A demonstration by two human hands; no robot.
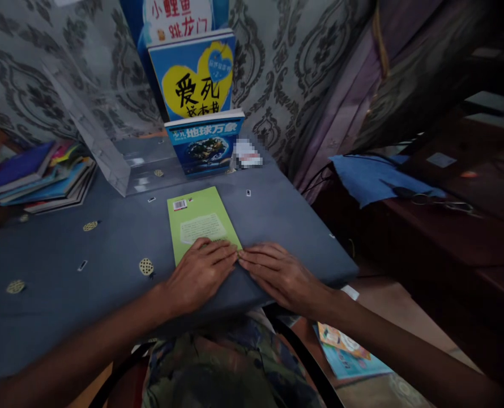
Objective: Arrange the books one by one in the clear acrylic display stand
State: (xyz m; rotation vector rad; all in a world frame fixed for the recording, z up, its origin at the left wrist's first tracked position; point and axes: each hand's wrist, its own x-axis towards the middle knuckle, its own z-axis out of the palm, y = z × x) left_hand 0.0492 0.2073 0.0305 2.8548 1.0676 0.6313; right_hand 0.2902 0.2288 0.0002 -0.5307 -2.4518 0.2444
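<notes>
A light green book (201, 212) lies back cover up on the table near its front edge, with a barcode at its upper left corner. My left hand (205, 269) rests across the book's lower part, fingers stretched out and pointing right; it hides the lower end of the cover. At the book's right edge, my right hand (280, 275) has its fingers straight and close together, pointing left. The fingertips of both hands meet near the lower right corner. Both thumbs are mostly hidden.
Several picture books stand in a clear rack (120, 170) behind, the front one a blue earth book (207, 144). A pile of books (52, 178) sits at the left of the grey tablecloth (107, 283). To the right are a blue cloth (375, 178) and scissors (447, 204). Books (349, 357) lie below.
</notes>
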